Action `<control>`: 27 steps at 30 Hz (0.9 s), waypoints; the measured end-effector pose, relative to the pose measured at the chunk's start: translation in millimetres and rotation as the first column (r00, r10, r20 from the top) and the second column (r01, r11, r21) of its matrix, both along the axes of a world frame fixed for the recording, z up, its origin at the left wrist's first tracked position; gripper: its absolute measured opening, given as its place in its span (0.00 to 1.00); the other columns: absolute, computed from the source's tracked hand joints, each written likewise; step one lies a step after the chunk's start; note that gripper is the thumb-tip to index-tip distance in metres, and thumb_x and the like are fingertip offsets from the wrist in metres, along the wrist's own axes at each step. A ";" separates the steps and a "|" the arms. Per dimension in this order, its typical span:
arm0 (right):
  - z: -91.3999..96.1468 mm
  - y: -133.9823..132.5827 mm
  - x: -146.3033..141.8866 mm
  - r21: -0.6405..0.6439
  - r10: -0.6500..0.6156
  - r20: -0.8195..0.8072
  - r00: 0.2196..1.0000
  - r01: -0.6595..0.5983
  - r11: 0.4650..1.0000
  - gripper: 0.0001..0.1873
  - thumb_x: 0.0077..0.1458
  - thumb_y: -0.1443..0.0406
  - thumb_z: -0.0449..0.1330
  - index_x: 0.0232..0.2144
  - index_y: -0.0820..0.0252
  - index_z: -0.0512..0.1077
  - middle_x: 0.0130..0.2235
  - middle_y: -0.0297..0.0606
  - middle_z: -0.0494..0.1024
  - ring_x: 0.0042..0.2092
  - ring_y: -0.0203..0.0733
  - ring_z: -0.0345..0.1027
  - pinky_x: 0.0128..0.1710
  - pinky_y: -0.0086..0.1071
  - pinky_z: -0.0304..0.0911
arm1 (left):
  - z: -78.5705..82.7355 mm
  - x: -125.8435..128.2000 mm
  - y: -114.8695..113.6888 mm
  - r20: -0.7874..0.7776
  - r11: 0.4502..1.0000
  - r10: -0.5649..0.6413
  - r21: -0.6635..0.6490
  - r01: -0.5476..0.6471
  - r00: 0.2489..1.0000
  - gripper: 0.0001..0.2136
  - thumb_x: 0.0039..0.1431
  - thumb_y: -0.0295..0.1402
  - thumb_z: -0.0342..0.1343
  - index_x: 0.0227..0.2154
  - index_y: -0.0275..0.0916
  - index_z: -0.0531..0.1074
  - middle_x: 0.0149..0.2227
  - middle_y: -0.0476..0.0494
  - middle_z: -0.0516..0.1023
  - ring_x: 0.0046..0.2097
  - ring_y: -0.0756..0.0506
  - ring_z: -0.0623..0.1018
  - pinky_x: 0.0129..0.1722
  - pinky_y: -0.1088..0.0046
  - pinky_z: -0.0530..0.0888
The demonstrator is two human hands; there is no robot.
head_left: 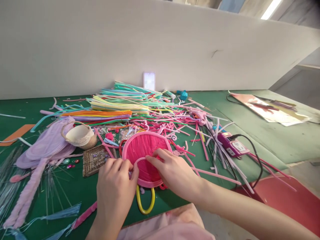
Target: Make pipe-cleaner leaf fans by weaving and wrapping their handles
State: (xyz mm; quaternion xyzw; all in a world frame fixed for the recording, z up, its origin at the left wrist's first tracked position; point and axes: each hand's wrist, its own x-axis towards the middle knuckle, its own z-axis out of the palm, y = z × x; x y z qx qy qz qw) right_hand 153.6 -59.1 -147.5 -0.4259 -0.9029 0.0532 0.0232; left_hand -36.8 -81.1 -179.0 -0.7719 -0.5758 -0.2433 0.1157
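A round pink disc [147, 141], covered in fuzzy pink strands with a paler pink rim, lies on the green table in front of me. Over its lower middle arches a light pink pipe cleaner [141, 159]. My left hand [117, 181] pinches one end between thumb and fingers at the disc's left edge. With closed fingertips, my right hand [172, 170] grips the same strip farther right, above the disc. A yellow loop [145, 212] sticks out below the disc; what it belongs to is hidden. Behind my left wrist, a dark pink fuzzy stick [85, 215] ends near blue tassels.
Coloured pipe cleaners [117, 103] are heaped at the back, before a lit phone [149, 81]. Left are a lilac fuzzy fan shape [47, 143], a small basket [81, 136] and a woven tray [87, 166]. Right are a pink glue gun [199, 115] and a purple power strip [232, 145].
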 end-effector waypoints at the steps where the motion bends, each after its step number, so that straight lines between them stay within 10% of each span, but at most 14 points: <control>1: 1.7 3.1 1.3 -0.001 0.016 0.009 1.000 -0.016 1.000 0.24 0.58 0.77 0.52 0.55 0.62 0.70 0.46 0.48 0.73 0.41 0.47 0.70 0.34 0.34 0.68 | 0.4 1.3 -0.2 -0.001 1.000 0.007 -0.001 -0.007 1.000 0.13 0.60 0.32 0.56 0.20 0.42 0.65 0.21 0.47 0.68 0.32 0.41 0.69 0.34 0.65 0.63; 15: 18.9 85.9 14.9 -0.081 0.557 -0.063 0.828 -0.560 0.824 0.30 0.48 0.86 0.54 0.48 0.60 0.78 0.43 0.46 0.74 0.47 0.45 0.68 0.41 0.32 0.65 | -2.8 -3.2 5.8 0.027 0.996 -0.019 -0.084 0.021 0.999 0.11 0.60 0.31 0.55 0.22 0.40 0.66 0.24 0.46 0.68 0.32 0.41 0.68 0.33 0.64 0.65; 19: 25.1 93.3 7.5 -0.097 0.619 -0.014 0.786 -0.617 0.781 0.27 0.50 0.85 0.54 0.46 0.62 0.79 0.42 0.45 0.75 0.45 0.43 0.69 0.40 0.31 0.65 | -5.8 -7.1 10.3 0.129 0.993 -0.011 -0.115 0.026 0.992 0.07 0.61 0.30 0.54 0.38 0.37 0.76 0.32 0.42 0.70 0.37 0.40 0.69 0.37 0.62 0.68; 27: 34.0 106.0 -12.8 -0.123 0.648 0.020 0.761 -0.641 0.757 0.19 0.52 0.83 0.53 0.38 0.64 0.78 0.43 0.45 0.74 0.42 0.41 0.69 0.32 0.28 0.60 | -20.4 -16.4 12.9 0.075 0.985 -0.102 -0.134 0.112 0.992 0.27 0.59 0.20 0.50 0.50 0.64 0.74 0.49 0.40 0.65 0.48 0.36 0.67 0.42 0.55 0.71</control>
